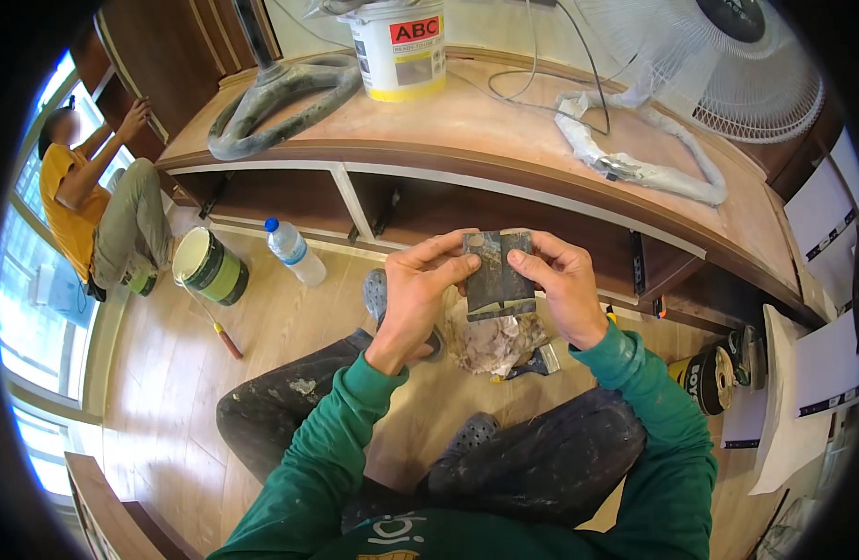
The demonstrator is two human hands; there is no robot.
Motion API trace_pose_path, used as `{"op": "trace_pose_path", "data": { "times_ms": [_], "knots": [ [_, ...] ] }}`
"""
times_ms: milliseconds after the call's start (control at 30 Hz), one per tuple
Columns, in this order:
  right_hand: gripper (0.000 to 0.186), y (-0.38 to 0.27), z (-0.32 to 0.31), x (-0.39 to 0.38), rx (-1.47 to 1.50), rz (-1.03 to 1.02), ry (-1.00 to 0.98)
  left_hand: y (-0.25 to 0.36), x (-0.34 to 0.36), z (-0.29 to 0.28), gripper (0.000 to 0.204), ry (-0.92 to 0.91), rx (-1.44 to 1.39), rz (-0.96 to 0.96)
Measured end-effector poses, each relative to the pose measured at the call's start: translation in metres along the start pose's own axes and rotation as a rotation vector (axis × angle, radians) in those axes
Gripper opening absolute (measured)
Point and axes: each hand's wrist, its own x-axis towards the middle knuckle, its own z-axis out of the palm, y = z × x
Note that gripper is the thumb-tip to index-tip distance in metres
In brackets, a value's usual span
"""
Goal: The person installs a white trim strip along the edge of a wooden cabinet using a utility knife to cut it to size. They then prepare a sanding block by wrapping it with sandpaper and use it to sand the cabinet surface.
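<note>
Dark, worn sandpaper (498, 273) is held up in front of the chest, above the knees, folded or doubled into a small sheet. It is pinched at its left edge by the left hand (418, 294), thumb on the face and fingers (445, 246) curled behind, and at its right edge by the right hand (565, 285) in the same way. Both hands are thus closed on the sheet. By the look of it, the sheet is only being folded or readied; no sanding is shown, and the wooden cabinet (504, 159) ahead appears bare and unfinished, so most of the work seems left to do.

Below the hands, on the wooden floor (168, 373), a crumpled rag (493, 341) lies between the feet. To the left, a water bottle (294, 250) and a green-banded bucket (210, 266) stand near the cabinet's open shelves. On the cabinet top, a white paint pail (398, 47), a fan base (280, 93) and a wrapped fan (728, 65) with its cable take up room. Far left, another person (93, 201) in a yellow shirt crouches at a panel.
</note>
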Motion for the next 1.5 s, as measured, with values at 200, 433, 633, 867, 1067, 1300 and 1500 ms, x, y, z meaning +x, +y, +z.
{"op": "trace_pose_path", "data": {
  "times_ms": [200,433,633,867,1067,1300,1500],
  "knots": [
    [0.017,0.005,-0.002,0.002,-0.026,0.085,0.029,-0.003,-0.001,0.003,0.019,0.062,-0.04,0.04],
    [0.016,0.003,-0.006,0.001,0.089,0.166,-0.023,-0.019,0.004,-0.008,0.018,-0.019,0.082,0.318],
    [0.017,0.011,-0.004,0.0,-0.197,0.05,-0.044,0.01,0.0,-0.016,0.012,-0.14,0.057,-0.027],
    [0.018,0.017,-0.004,-0.002,-0.208,0.083,-0.03,0.014,0.006,-0.015,0.012,-0.136,0.274,-0.185],
    [0.018,0.019,-0.005,0.002,-0.133,0.349,-0.101,0.005,0.006,-0.02,0.011,-0.125,0.35,-0.154],
    [0.017,0.052,-0.002,-0.004,-0.68,-0.09,-0.025,-0.033,-0.006,-0.005,0.012,0.027,0.52,0.03],
    [0.018,0.054,0.008,-0.004,-0.697,-0.07,-0.105,-0.052,-0.014,-0.029,0.016,-0.191,0.359,-0.055]
  ]
}}
